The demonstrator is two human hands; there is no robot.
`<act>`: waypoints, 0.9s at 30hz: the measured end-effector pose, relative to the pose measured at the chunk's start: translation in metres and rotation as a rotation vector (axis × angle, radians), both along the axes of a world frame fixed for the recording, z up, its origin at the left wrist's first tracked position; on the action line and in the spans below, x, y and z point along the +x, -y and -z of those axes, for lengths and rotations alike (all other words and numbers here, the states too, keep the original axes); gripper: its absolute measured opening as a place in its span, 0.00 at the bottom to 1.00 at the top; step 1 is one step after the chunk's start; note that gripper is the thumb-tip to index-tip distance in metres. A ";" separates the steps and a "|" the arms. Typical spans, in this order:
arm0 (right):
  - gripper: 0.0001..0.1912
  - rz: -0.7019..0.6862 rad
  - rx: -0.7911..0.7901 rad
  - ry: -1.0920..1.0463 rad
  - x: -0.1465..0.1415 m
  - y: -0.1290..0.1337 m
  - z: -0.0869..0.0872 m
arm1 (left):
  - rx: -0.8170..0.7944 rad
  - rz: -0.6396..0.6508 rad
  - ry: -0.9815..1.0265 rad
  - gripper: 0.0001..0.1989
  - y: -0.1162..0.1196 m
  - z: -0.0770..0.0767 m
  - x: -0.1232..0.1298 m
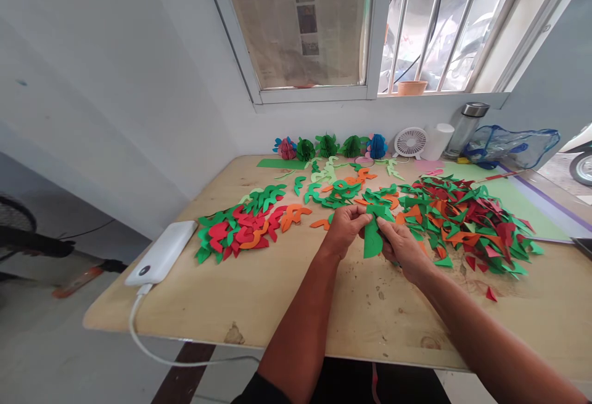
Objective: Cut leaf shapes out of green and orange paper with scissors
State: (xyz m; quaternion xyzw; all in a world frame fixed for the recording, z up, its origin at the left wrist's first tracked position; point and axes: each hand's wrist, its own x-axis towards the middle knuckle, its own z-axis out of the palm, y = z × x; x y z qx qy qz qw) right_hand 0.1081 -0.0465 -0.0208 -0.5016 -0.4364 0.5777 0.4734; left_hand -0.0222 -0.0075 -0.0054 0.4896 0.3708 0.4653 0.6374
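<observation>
A piece of green paper (372, 240) with a curved cut edge is held up between both hands over the table. My left hand (346, 226) pinches its upper left side between thumb and fingers. At its right edge, my right hand (401, 245) grips with thumb on top; the fingers beneath are partly hidden. Left of the hands lies a pile of cut red paper shapes (245, 234) mixed with green ones (266, 197). Orange cut shapes (293, 216) rest beside that pile. To the right spreads a large heap of green, red and orange paper scraps (472, 219).
A white power bank (161, 253) with a cable lies at the table's left edge. Several honeycomb paper turtles (327, 145) stand along the wall. A small white fan (410, 143), a glass bottle (466, 129) and a clear blue-edged pouch (513, 145) stand at the back right.
</observation>
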 end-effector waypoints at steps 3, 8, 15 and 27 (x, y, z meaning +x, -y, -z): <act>0.30 0.013 0.001 0.000 0.000 0.000 0.001 | -0.016 -0.009 0.019 0.15 0.000 0.001 0.001; 0.29 0.011 0.012 -0.003 0.000 0.000 0.002 | -0.031 -0.040 0.047 0.14 -0.001 0.000 0.001; 0.29 0.017 0.018 -0.016 0.000 0.002 0.001 | -0.011 -0.020 0.015 0.15 0.001 -0.001 0.002; 0.28 0.025 0.041 0.024 -0.001 0.000 0.002 | -0.025 -0.034 0.027 0.12 0.001 0.001 0.003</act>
